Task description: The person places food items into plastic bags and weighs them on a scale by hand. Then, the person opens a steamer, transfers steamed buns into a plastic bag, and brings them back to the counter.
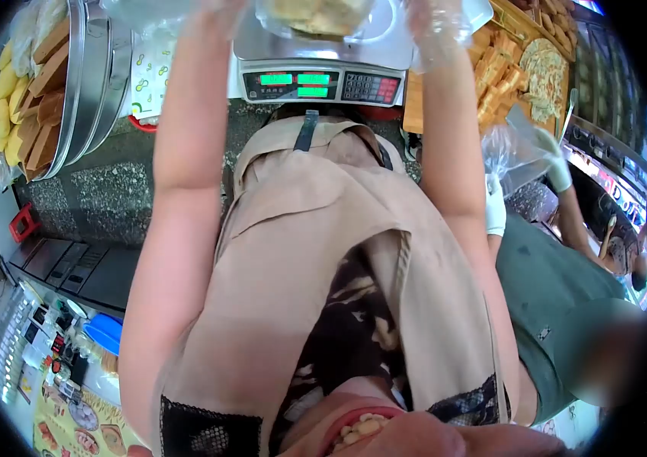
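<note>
A clear container or bag of pale yellowish food [320, 17] sits on the steel pan of a digital scale [323, 84], whose green displays are lit. My left hand [221, 9] is at the top edge, left of the food, with clear plastic [148, 14] around it; its fingers are cut off. On the other side, my right hand [438, 30] wears a loose clear plastic glove beside the scale pan. Glare and the frame edge hide its fingers, and I cannot tell whether either hand touches the food.
Large metal trays [99, 84] stand at left beside brown blocks [45, 126] and yellow pieces [15, 107]. At right, a wooden board [413, 107] bears cut brown food [499, 72] and a flatbread [543, 72]. A co-worker in a green top [552, 282] handles a clear bag [514, 156] close by.
</note>
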Available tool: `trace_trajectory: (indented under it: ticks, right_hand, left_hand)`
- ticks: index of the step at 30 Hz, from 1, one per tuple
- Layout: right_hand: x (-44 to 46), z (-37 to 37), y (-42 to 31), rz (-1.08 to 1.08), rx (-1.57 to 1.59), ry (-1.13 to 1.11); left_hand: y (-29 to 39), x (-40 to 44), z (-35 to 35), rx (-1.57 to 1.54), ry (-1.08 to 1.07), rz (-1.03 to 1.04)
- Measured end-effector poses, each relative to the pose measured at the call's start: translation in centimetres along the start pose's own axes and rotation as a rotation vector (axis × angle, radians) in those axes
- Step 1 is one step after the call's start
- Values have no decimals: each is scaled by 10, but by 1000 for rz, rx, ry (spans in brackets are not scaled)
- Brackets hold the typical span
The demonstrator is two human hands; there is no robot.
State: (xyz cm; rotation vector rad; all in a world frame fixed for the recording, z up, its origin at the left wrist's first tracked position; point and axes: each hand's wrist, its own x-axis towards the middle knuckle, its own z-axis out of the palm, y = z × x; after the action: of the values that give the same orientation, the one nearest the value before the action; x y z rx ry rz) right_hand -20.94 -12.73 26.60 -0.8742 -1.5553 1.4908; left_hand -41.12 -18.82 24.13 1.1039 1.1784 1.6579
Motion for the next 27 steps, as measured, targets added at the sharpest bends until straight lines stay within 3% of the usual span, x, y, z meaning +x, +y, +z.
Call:
trace_trajectory:
  ticks: [5,7,9,11,13,15,17,18,19,20,21,22,23,24,26,27]
  right_hand:
    - [-3,-11,-4,188,454,-28]
    - [-5,-8,0,259,457,-83]
    - [-14,-1,2,278,229,-184]
    - [-24,6,9,57,-429,-382]
    - [-22,17,42,-486,-438,-424]
    - [-28,10,56,-356,-270,-436]
    - [-33,-5,81,356,654,-186]
    - [-40,-26,113,460,1104,-154]
    - [-41,-41,139,560,1557,-119]
    - [-50,-36,128,710,1533,54]
    - [-52,-30,120,648,1528,95]
    - [-48,-30,116,665,1443,130]
    - [-42,-28,113,683,1360,160]
    - [-39,-24,110,689,1364,128]
    - [-31,-15,104,582,840,18]
    - [-27,-12,94,572,846,-21]
  left_hand:
    - [40,-35,-6,-52,-89,54]
    - [13,-40,-33,163,-146,-269]
    - [32,-57,7,40,-36,-445]
    - [14,-69,25,-104,12,-526]
    - [5,-74,42,95,-244,-571]
    - [-12,-72,41,121,-328,-490]
    - [-39,-67,21,56,32,-539]
    - [-54,-60,-8,-642,90,-482]
    - [-66,-67,-10,-635,94,-473]
    - [-72,-74,-7,-970,170,-456]
    - [-77,-75,-8,-1305,239,-417]
    - [-67,-76,-3,-1164,373,-494]
    - [-69,-78,3,-1170,370,-454]
    - [-78,-79,5,-874,291,-432]
    - [-48,-73,30,-371,109,-613]
    - [-34,-72,43,-202,1,-552]
